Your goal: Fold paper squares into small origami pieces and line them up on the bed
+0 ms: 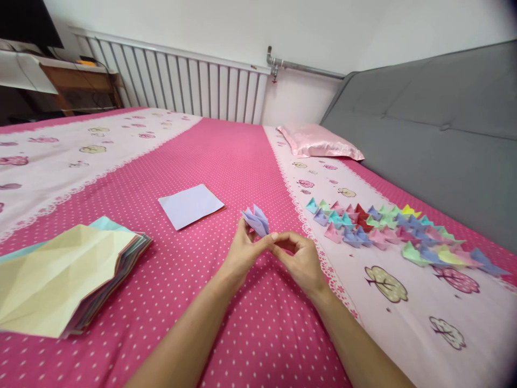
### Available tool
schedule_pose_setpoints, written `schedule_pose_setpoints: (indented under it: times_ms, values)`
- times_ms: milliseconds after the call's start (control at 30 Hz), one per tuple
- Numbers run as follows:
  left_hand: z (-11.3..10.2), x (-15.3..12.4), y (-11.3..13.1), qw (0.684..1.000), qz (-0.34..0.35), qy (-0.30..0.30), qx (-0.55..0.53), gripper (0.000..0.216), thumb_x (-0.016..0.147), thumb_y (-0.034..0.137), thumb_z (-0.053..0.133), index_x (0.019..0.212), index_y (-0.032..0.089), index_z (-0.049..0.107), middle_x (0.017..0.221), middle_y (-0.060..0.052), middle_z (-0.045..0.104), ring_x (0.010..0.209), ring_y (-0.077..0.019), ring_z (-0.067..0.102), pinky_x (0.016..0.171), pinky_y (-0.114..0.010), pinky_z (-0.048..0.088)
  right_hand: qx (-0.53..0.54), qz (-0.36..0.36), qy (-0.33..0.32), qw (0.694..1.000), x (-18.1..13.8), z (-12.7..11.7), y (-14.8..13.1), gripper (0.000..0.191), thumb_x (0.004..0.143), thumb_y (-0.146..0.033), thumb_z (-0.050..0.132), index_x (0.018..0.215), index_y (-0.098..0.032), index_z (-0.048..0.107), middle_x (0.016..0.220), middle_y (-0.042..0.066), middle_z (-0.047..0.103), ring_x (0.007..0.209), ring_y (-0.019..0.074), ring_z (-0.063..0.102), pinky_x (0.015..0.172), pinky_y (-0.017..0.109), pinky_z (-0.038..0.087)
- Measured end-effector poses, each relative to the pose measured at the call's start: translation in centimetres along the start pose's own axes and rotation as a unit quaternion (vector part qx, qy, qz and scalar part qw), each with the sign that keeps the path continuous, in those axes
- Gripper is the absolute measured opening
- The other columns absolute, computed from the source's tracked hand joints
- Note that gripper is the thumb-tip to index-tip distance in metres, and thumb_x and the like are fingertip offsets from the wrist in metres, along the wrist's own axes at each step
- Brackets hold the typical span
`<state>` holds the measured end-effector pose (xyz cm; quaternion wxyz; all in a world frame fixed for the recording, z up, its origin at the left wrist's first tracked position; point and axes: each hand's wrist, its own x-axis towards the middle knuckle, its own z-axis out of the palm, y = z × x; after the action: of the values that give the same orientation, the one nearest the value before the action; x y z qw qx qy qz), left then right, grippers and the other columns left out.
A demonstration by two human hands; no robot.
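A small lavender folded paper piece [256,220] is pinched between both hands over the pink dotted bedsheet [226,161]. My left hand [241,253] grips its lower left side and my right hand [301,260] grips its lower right, fingertips touching. A single pale lavender paper sheet [190,205] lies flat beyond the hands to the left. A thick stack of creased coloured paper [64,275], cream sheet on top, rests at the near left. Several finished folded paper pieces [396,231] in many colours lie in rows to the right.
A pink satin pillow [319,142] lies at the bed's far right by the grey padded headboard [436,134]. A white radiator [181,81] runs along the back wall, with a wooden desk [81,81] at far left.
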<state>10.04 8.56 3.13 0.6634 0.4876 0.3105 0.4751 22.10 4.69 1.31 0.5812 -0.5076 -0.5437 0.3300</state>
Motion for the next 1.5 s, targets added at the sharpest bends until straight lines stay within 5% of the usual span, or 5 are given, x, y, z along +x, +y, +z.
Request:
schedule_pose_setpoints:
  times_ms: [333, 733, 967, 1200, 1500]
  values:
    - [0.1, 0.2, 0.5, 0.999, -0.008, -0.029, 0.038, 0.062, 0.058, 0.021, 0.074, 0.112, 0.016, 0.043, 0.099, -0.009, 0.057, 0.089, -0.0204, 0.058, 0.079, -0.034, 0.045, 0.171, 0.045, -0.070, 0.982, 0.0, -0.8, -0.8, 0.040, 0.075, -0.024, 0.055, 0.114, -0.021, 0.048, 0.108, 0.008, 0.061, 0.098, 0.0213, 0.059, 0.081, 0.034, 0.048]
    - [0.3, 0.0, -0.2, 0.999, 0.004, -0.017, 0.039, 0.089, 0.056, 0.012, 0.071, 0.133, 0.018, 0.028, 0.127, -0.016, 0.045, 0.106, -0.0240, 0.052, 0.082, -0.030, 0.045, 0.123, 0.056, 0.058, 0.989, 0.4, -0.5, -0.4, 0.038, 0.072, -0.023, 0.062, 0.108, -0.020, 0.050, 0.097, 0.007, 0.065, 0.087, 0.0198, 0.063, 0.075, 0.032, 0.050]
    - [0.0, 0.6, 0.1, 0.986, -0.023, 0.089, -0.140, 0.030, 0.063, 0.008, 0.064, 0.093, 0.013, 0.060, 0.090, -0.007, 0.065, 0.086, -0.0167, 0.061, 0.075, -0.023, 0.049, 0.145, 0.061, 0.082, 0.984, 0.4, -0.5, -0.3, 0.057, 0.073, -0.025, 0.062, 0.125, -0.027, 0.038, 0.089, 0.003, 0.067, 0.078, 0.0189, 0.065, 0.073, 0.036, 0.052]
    - [0.3, 0.8, 0.6, 0.962, -0.045, 0.097, -0.250, 0.024, 0.072, 0.009, 0.061, 0.095, 0.015, 0.060, 0.096, -0.006, 0.066, 0.088, -0.0156, 0.062, 0.079, -0.026, 0.051, 0.068, 0.035, 0.064, 0.995, 0.5, -0.5, 0.2, 0.023, 0.076, -0.029, 0.059, 0.096, -0.021, 0.063, 0.095, 0.004, 0.067, 0.085, 0.0178, 0.063, 0.078, 0.033, 0.050]
    - [-0.2, 0.8, 0.7, 0.959, -0.095, 0.141, -0.228, 0.015, 0.073, 0.008, 0.060, 0.087, 0.015, 0.060, 0.094, -0.004, 0.066, 0.085, -0.0127, 0.062, 0.076, -0.021, 0.051, 0.036, 0.010, -0.068, 0.997, 0.0, -0.4, -0.9, 0.051, 0.068, -0.024, 0.067, 0.117, -0.022, 0.051, 0.114, 0.007, 0.060, 0.098, 0.0204, 0.059, 0.087, 0.037, 0.047]
